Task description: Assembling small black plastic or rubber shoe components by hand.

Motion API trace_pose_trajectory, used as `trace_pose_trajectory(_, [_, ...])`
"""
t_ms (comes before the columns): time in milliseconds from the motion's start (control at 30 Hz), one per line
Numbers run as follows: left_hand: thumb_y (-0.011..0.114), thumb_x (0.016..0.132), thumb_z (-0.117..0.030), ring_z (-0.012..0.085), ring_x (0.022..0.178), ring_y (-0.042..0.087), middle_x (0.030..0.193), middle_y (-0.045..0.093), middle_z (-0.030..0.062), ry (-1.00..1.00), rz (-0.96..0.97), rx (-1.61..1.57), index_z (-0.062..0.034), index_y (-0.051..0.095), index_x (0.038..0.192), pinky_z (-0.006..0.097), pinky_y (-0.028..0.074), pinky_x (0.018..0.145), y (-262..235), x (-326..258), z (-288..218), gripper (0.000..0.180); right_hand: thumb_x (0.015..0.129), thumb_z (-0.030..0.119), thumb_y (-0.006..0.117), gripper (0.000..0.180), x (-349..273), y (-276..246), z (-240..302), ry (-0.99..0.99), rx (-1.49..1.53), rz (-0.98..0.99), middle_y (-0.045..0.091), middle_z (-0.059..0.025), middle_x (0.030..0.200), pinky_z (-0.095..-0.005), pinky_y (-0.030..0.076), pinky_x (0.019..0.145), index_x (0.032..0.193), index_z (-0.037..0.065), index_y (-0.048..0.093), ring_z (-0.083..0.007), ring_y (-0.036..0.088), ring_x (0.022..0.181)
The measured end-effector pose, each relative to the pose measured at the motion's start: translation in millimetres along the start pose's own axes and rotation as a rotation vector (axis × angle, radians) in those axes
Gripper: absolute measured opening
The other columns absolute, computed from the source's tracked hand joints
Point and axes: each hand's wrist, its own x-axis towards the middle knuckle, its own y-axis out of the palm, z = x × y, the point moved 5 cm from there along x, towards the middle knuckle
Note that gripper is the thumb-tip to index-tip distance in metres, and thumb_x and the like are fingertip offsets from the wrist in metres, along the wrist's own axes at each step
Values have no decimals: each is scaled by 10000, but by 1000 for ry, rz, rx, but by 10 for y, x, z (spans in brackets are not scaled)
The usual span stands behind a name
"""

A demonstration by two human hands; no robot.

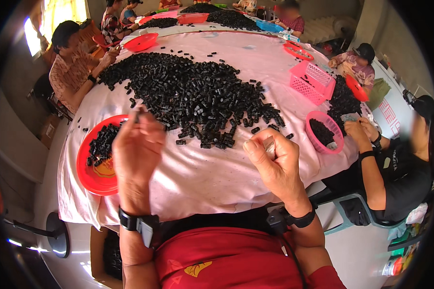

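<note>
A big heap of small black cylindrical pieces (188,86) spreads over the pink cloth in front of me. My left hand (141,144) is raised at the heap's near left edge, beside a red plate (85,171) that carries more black pieces. Motion blurs its fingers; something dark shows by the fingertips, but I cannot tell whether they grip it. Over the cloth right of the heap, my right hand (277,161) is closed, thumb against curled fingers. A small pale thing shows partly inside it, too hidden to name.
The pink cloth (217,188) covers a long table. To the right stand a pink round basket (325,150) and a pink rectangular basket (306,91). A person in black (395,168) sits close on my right, another person (74,67) at the left. Red plates (141,42) lie farther off.
</note>
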Motion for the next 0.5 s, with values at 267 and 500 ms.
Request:
trace_pose_trajectory(267, [522, 963, -137, 188, 789, 479, 958, 552, 113, 418, -291, -384, 83, 517, 1153, 316, 434, 708, -691, -191, -1270, 291, 915, 138, 672, 168, 2, 1, -99, 34, -43, 16, 564, 14, 591, -210, 288, 422, 856, 1, 592, 19, 416, 496])
trace_pose_trajectory(500, [542, 962, -73, 256, 899, 597, 1075, 584, 221, 306, -198, -45, 97, 473, 1160, 347, 535, 820, -667, -20, -936, 270, 909, 122, 666, 170, 13, 12, -77, 39, -7, -8, 636, -44, 711, -238, 422, 527, 963, -5, 568, -28, 503, 614])
